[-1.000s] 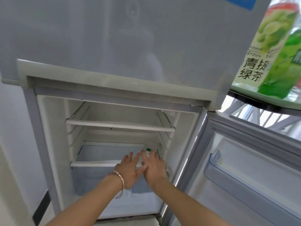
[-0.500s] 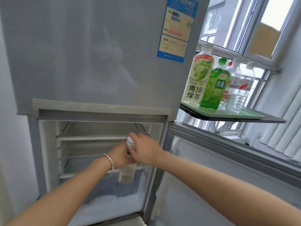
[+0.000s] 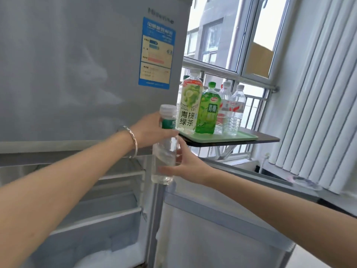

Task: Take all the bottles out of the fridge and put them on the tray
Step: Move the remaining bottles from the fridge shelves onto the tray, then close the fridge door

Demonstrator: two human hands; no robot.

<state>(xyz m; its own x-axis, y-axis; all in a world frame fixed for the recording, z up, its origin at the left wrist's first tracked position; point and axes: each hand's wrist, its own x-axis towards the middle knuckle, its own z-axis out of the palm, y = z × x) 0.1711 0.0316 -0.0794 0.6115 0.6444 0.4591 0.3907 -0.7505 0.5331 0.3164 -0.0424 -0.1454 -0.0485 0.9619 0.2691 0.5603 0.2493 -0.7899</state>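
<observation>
A clear bottle with a white cap and a green label is upright in the air in front of the fridge's right edge. My left hand, with a bracelet on its wrist, grips it near the label. My right hand holds its lower half. Just beyond, a green tray lies on a dark shelf and carries several bottles: a pale green-tea bottle, a green bottle and clear water bottles. The fridge's lower compartment is open, with bare shelves in view.
The open lower fridge door stands at the right, below my right arm. A window is behind the tray. White vertical blinds hang at the right. A blue sticker marks the upper fridge door.
Both hands lifted the clear bottle out of the lower fridge compartment and carried it up and right, close to the tray. My view rose with them.
</observation>
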